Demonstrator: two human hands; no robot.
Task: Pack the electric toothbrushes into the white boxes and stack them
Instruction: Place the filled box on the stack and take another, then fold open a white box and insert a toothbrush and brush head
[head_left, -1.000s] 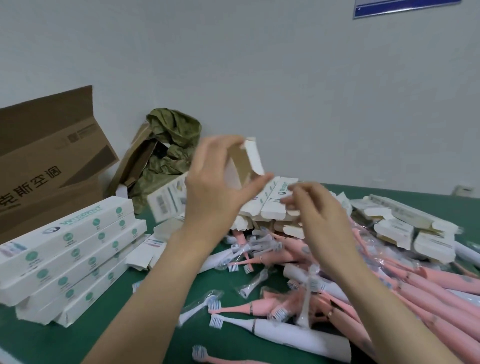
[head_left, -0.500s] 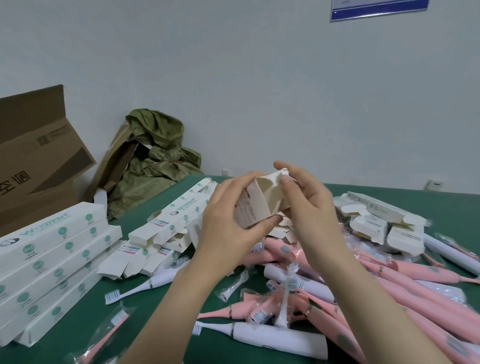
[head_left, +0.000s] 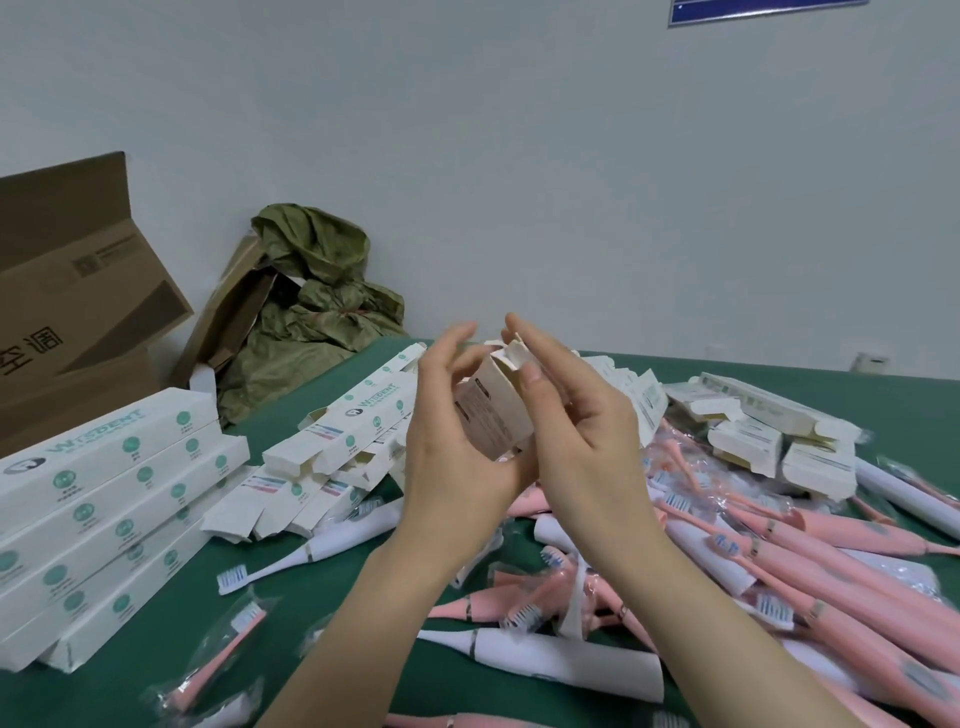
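Over the green table (head_left: 311, 587), left hand (head_left: 457, 462) and right hand (head_left: 587, 441) grasp a printed white box (head_left: 493, 415), flaps open.

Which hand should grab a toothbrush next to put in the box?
Probably the right hand. The left hand cradles the white box from below, while the right only pinches its end flap, and the pink toothbrushes lie heaped on that side.

The stacked boxes (head_left: 104, 499) lie left, toothbrushes (head_left: 831, 561) right, carton (head_left: 78, 291) seemingly behind them
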